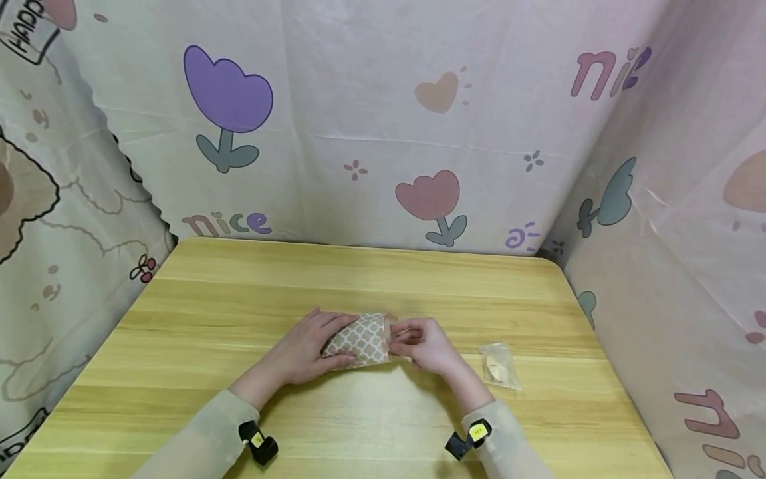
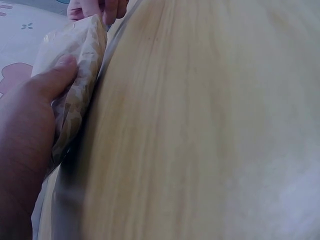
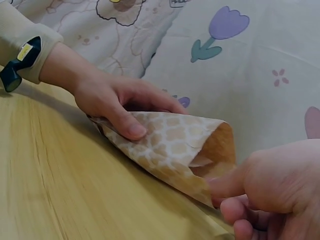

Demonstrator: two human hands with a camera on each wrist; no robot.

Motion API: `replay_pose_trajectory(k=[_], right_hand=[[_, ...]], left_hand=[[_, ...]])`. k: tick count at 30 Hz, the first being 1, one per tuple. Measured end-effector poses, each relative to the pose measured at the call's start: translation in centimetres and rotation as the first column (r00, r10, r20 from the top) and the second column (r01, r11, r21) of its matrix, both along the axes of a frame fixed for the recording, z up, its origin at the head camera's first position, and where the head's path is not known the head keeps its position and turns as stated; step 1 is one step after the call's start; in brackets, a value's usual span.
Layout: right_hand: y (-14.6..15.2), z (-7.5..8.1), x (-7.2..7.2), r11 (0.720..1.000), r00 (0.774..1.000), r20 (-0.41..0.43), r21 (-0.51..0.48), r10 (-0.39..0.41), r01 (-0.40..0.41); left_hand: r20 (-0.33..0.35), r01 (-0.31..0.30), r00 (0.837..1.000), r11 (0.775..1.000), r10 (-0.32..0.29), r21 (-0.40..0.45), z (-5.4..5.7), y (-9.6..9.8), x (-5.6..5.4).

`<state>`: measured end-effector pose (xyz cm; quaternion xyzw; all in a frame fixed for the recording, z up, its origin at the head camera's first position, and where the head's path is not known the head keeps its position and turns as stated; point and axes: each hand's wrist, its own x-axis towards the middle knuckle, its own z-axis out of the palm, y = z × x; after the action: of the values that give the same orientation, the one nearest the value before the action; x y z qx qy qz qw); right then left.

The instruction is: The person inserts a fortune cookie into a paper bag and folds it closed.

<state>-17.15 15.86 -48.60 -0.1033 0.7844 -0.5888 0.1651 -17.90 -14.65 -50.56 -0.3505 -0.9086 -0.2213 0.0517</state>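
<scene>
A paper bag (image 1: 361, 340) with a white lattice print on tan lies on its side on the table. My left hand (image 1: 305, 347) holds its left end, thumb along the near side and fingers over the far side. At the bag's mouth, my right hand (image 1: 429, 344) pinches the rim between thumb and fingers. In the right wrist view the mouth of the paper bag (image 3: 172, 137) gapes, showing a brown inner wall and a pale edge inside. The left wrist view has the left thumb (image 2: 57, 75) pressed on the printed paper.
Right of the right hand, a small clear plastic packet (image 1: 501, 367) with pale pieces inside lies on the wooden table (image 1: 239, 286). A printed curtain (image 1: 335, 100) hangs behind the table and along both sides.
</scene>
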Motion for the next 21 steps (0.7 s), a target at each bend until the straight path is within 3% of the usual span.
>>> replay_pose_trajectory(k=[7, 14, 17, 21], right_hand=[[1.9, 0.2, 0.2, 1.000, 1.000, -0.016, 0.003, 0.018, -0.018], [5.1, 0.9, 1.4, 0.992, 0.992, -0.100, 0.093, -0.081, 0.091], [6.7, 1.5, 2.2, 0.960, 0.962, -0.236, 0.206, -0.137, 0.187], [9.1, 2.0, 3.2, 0.899, 0.903, -0.392, 0.310, -0.174, 0.308]], left_hand=[[0.001, -0.005, 1.000, 1.000, 0.005, -0.022, 0.3, 0.0, 0.1], [0.022, -0.008, 1.000, 0.999, 0.009, -0.041, 0.4, 0.1, 0.2], [0.029, -0.011, 1.000, 0.999, 0.012, -0.045, 0.4, 0.2, 0.2], [0.032, -0.006, 0.999, 0.999, 0.008, -0.048, 0.4, 0.1, 0.1]])
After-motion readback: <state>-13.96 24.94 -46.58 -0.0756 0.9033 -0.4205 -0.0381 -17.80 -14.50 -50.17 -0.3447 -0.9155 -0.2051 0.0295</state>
